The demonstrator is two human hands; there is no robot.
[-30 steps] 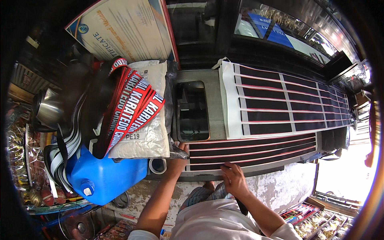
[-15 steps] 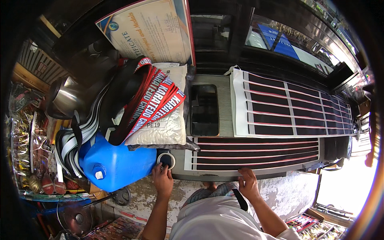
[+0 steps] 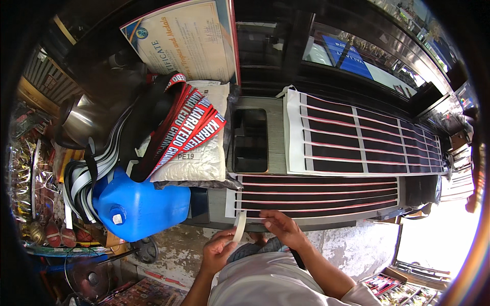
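A: Where is the cream-coloured, ring-shaped roll of tape (image 3: 239, 227)?

B: In the left hand (image 3: 219, 247), at the front edge of the grey tabletop (image 3: 275, 143), just beside the near left corner of the long lower sheet with black strips and thin red-and-white lines (image 3: 316, 196). The thumb and fingers close on the lower part of the roll, and it stands up edge-on to the view.

A: And the right hand (image 3: 283, 229)?

B: Its fingers are loosely bent and apart, to the right of the roll. I see nothing in its hold, though a thin tape end at the fingertips would be too small to tell.

A: How far along do things stand?

B: The lower sheet lies flat, its strips in even rows running left to right. Behind it, the wide white upper sheet with black panels (image 3: 332, 132) has pale bands crossing its rows. I make out no such bands across the middle of the lower one, so I judge that one the less finished of the two.

A: Any tape laid from the roll?

B: None that I can see; the roll is in hand, and neither hand is clearly pressing anything down on the lower sheet.
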